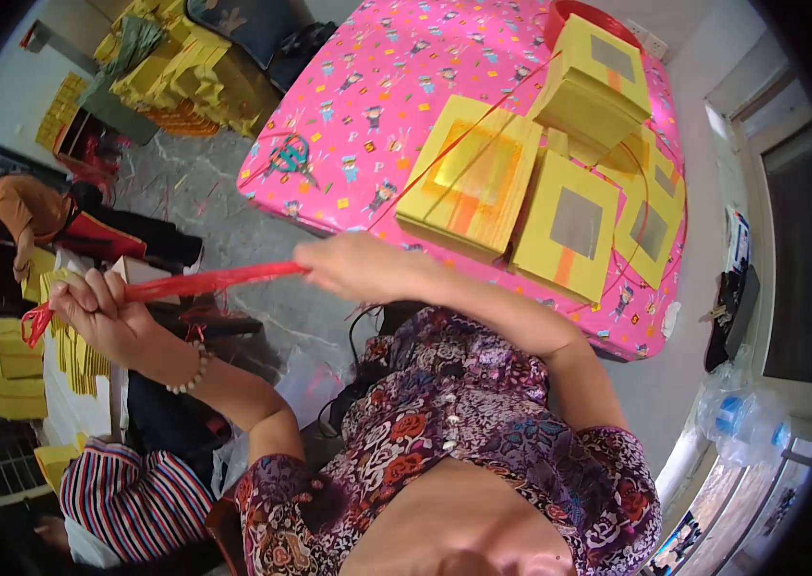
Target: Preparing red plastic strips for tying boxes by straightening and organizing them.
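Observation:
A bundle of red plastic twine [218, 280] is stretched between my two hands over the floor. My left hand [103, 312], with a beaded bracelet at its wrist, is closed round the bundle's left end, and loose loops hang out beyond the fist. Closed on the other end is my right hand [353, 269], just off the near edge of the pink table. From near it, a thin red strand slants up across stacks of yellow paper [439, 206]. Teal-handled scissors [290, 158] lie on the cloth's left side.
The pink patterned cloth [358, 115] bears more yellow stacks [564, 230] and a red tub [574, 17] at the back. A co-worker in brown [41, 206] bends at far left; another in stripes [137, 499] is lower left. Yellow bundles [199, 77] are piled behind.

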`<state>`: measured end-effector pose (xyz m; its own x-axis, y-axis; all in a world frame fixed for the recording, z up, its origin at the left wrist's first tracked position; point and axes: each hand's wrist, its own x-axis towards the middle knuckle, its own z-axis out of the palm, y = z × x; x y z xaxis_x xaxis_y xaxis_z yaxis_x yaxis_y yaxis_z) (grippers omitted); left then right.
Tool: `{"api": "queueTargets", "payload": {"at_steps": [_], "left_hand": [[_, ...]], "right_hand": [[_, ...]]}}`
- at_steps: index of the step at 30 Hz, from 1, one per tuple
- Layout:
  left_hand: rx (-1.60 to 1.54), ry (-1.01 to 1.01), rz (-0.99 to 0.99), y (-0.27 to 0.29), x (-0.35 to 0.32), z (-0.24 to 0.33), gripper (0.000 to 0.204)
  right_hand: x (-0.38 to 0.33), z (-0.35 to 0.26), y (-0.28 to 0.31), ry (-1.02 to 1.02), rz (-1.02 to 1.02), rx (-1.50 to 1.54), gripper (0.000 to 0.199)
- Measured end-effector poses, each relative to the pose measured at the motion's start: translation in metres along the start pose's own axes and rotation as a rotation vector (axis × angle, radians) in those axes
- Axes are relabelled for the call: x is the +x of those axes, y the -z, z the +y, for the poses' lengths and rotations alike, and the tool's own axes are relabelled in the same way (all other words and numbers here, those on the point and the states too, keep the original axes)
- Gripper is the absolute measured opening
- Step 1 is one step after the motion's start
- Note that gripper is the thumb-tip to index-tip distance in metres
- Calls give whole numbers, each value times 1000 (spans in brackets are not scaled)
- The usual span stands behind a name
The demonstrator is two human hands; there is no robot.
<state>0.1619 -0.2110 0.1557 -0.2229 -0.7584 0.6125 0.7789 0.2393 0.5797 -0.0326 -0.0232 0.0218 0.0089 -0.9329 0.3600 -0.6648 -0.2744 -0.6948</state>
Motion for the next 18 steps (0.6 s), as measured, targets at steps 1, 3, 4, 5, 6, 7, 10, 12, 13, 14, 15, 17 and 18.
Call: {"api": "queueTargets", "payload": {"at_steps": [1, 3, 4, 5, 6, 7, 10, 12, 13, 14, 15, 17, 18], "left_hand": [[80, -67, 79, 7, 4, -2, 23], [143, -62, 140, 39, 13, -7, 15], [385, -120, 149, 59, 9, -14, 14], [611, -168, 151, 76, 6, -28, 14], [963, -95, 37, 94, 5, -53, 20], [1322, -25, -80, 105, 7, -61, 26], [1900, -35, -513, 55, -30, -82, 40], [1769, -156, -584, 26, -45, -88, 41], [1759, -160, -588, 6, -46, -83, 41], [1460, -46, -711, -16, -47, -79, 41], [1164, 64, -810, -30, -49, -75, 41], [1097, 186, -981, -42, -58, -77, 39], [1036, 408, -1014, -47, -61, -73, 37]], "right_hand": [[-3, 7, 5, -4, 32, -44, 17], [-6, 20, 18, -65, 41, -151, 17], [-4, 14, 24, -119, 58, -136, 17], [-3, 7, 27, -108, 49, -128, 17], [-4, 5, 31, -147, 61, -126, 18], [-2, 0, 33, -172, 69, -118, 19], [1, -10, 33, -147, 87, -121, 20], [6, -11, 29, -134, 99, -144, 20], [8, -8, 23, -128, 69, -182, 18], [8, -5, 22, -132, 44, -229, 16], [10, -5, 21, -140, 46, -241, 16], [16, -8, 22, -87, 22, -173, 12], [19, -11, 26, -55, 63, -180, 11]]}}
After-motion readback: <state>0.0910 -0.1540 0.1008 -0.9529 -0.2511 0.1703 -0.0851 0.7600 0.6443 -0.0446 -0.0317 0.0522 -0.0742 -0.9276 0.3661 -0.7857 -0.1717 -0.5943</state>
